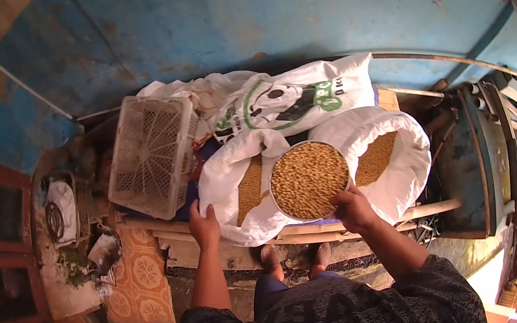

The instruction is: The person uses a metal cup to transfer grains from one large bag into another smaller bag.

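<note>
My right hand (353, 209) grips the rim of a round bowl (272, 194) filled with dry tan beans (311, 178), probably soybeans. The bowl is held over the gap between two open white woven sacks. The left sack (214, 174) has a rolled-down mouth with beans (250, 189) inside, partly hidden by the bowl. Similar beans (376, 159) fill the right sack (411, 176). At the left sack's outer side is my left hand (205, 225), its thumb and fingers apart and touching or very near the cloth.
A plastic crate (148, 155) stands left of the sacks. Behind them lies a printed white sack (299, 97) against a blue wall (233, 15). Bamboo poles (423, 210) run along the platform's front edge. A dark cabinet (462, 167) stands at the right, and patterned tiles (146, 274) cover the left floor.
</note>
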Demonstrator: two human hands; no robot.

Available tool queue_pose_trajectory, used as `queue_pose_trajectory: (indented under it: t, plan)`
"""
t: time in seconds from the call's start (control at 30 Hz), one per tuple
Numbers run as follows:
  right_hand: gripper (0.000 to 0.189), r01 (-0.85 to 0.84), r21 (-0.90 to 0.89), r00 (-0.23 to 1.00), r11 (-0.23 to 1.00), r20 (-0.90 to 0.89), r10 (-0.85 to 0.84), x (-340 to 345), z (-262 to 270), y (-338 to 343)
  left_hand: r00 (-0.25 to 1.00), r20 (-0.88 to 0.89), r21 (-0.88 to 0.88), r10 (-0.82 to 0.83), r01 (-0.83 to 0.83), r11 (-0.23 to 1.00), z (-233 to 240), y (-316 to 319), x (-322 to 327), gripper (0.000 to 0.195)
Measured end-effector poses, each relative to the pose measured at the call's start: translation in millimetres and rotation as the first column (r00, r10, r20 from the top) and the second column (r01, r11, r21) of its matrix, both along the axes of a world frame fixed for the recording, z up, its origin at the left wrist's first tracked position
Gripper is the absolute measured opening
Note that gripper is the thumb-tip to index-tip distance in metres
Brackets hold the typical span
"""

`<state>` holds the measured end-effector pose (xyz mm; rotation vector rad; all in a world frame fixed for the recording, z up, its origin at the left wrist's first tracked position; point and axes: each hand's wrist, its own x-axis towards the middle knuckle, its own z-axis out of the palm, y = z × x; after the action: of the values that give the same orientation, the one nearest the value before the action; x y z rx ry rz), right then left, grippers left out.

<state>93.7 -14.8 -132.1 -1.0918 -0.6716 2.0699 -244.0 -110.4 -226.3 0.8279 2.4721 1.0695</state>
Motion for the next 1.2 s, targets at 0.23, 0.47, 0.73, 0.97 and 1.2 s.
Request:
queue_pose_trajectory:
  t: [0.23,0.47,0.73,0.97,1.2]
  plan:
    - [0.089,-0.492,0.592,0.541,0.638,0.782,-0.309,-103.9,-99.9,37.6,0.999,0.039,0.072,-0.018,0.016,0.997,10.9,-3.2,5.2,0.023]
    - [0.082,-0.799,0.493,0.387,0.345,0.860,-0.332,-135.5,-96.2,24.4,0.993,0.119,0.179,0.009,-0.030,0.983,4.1,-11.1,4.7,0.021]
    - [0.073,-0.768,0.640,0.526,0.005,0.635,-0.566,-108.7,-121.2,22.6,0.975,0.223,0.200,-0.018,-0.028,0.979,-4.8,-10.3,0.2,0.022]
    - [0.069,0.114,0.452,0.943,0.885,0.232,-0.241,-101.1,-92.3,-1.6,0.981,0.193,0.205,-0.023,-0.018,0.979,-6.8,-12.5,-1.9,0.024]
    - [0.050,0.121,-0.317,0.991,0.941,0.098,-0.095,-72.4,-147.5,-42.1,0.971,0.239,0.243,-0.024,-0.035,0.969,-13.9,-13.8,4.8,0.026]
